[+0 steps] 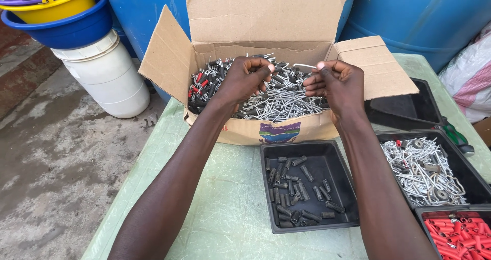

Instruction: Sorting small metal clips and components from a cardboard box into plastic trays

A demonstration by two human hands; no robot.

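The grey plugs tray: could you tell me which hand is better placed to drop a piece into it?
Probably the right hand: the grey plugs tray lies beside the right forearm, while the left hand is farther across the cardboard box.

Even daylight falls on a pale green tabletop (225,214) that fills the lower middle of the view. At nine o'clock lies a stained grey concrete floor (56,163). At ten o'clock a white plastic bucket (110,78) stands under stacked basins (56,12) of blue, yellow and purple. Large blue plastic drums (419,14) line the back from twelve to two o'clock, and a white sack (470,76) sits at three o'clock.
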